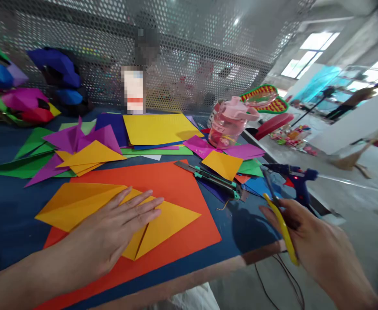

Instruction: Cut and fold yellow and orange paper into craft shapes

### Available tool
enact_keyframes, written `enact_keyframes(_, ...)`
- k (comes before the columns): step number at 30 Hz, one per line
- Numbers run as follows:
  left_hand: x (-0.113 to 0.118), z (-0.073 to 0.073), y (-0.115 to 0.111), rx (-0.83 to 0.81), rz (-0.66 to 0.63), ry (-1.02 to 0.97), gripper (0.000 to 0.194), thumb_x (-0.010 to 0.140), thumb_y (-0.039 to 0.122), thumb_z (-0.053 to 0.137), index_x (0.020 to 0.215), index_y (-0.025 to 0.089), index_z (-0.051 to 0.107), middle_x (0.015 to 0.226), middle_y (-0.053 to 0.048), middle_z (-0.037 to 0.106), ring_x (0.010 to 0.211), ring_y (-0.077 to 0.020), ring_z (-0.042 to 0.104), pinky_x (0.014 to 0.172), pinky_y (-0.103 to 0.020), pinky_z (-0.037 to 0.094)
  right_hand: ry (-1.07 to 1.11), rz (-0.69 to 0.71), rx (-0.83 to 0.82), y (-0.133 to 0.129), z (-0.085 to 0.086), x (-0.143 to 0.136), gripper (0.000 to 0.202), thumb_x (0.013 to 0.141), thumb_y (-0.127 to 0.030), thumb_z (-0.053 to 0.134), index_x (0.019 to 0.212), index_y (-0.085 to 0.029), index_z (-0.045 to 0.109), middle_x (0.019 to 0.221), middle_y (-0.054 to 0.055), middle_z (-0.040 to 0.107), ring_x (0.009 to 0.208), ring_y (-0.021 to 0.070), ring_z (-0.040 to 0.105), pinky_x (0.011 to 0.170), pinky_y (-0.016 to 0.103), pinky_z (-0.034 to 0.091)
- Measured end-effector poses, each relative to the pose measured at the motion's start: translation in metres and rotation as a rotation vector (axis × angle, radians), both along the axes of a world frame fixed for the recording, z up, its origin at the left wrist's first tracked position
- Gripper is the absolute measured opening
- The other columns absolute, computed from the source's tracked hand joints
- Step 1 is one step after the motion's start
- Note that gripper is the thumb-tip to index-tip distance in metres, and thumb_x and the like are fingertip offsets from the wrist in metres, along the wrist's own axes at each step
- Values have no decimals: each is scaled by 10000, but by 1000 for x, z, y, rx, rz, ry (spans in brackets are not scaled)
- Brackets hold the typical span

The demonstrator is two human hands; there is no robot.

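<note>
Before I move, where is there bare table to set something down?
Bare tabletop shows between the orange sheet and the right hand, and left of the folded yellow paper. Crowded behind: coloured papers, cutter, pink bottle, glue gun.

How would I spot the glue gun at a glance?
Find the dark blue table and follow its right edge to just beyond the right hand. The glue gun there is dark blue and pistol-shaped, its small red light setting it apart from the flat blue paper nearby.
</note>
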State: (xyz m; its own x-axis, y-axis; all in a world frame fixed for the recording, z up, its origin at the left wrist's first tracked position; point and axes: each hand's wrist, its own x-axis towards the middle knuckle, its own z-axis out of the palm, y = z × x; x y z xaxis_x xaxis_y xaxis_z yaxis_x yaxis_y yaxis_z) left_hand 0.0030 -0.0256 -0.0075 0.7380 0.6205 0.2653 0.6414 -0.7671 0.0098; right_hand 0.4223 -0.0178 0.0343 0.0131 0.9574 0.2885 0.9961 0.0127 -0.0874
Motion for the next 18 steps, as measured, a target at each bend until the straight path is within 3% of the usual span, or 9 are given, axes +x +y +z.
enact_keyframes(3,2,0,-3,15,143,-173,550,963,67,401,1488,219,469,1473,-31,620,1409,-201,526,1223,-383,350,-62,-147,-21,-5,-12,23,435,874,-754,556,973,-342,655,591,85,701,462,341,674,392,403,430)
enact_keyframes(5,4,0,-6,-8,240,-276,342,1028,183,451,1349,223,560,1295,-46,714,1228,-207,652,1100,-353,477,-37,-153,-42,-4,-15,31,330,852,-709,634,953,-396,649,556,91,679,425,321,652,356,389,415)
enact_keyframes(8,7,2,-9,-44,293,-323,205,1051,294,500,1224,229,589,1122,-39,736,1045,-202,701,932,-334,551,27,-150,-97,2,-19,36,217,861,-621,672,953,-427,638,639,110,717,482,326,691,357,387,429)
enact_keyframes(14,12,1,-19,-69,297,-240,319,1030,446,553,1267,234,569,1224,-55,714,1134,-228,683,963,-362,566,78,-47,36,5,-29,35,347,921,-578,590,1163,-329,603,1006,148,748,796,388,753,599,517,576)
enact_keyframes(18,19,1,-27,-54,272,-133,497,1000,535,581,1369,202,560,1355,-89,687,1201,-261,676,1006,-393,571,98,130,224,-1,-26,-1,399,992,-581,482,1246,-294,597,1183,141,676,983,356,722,744,504,597)
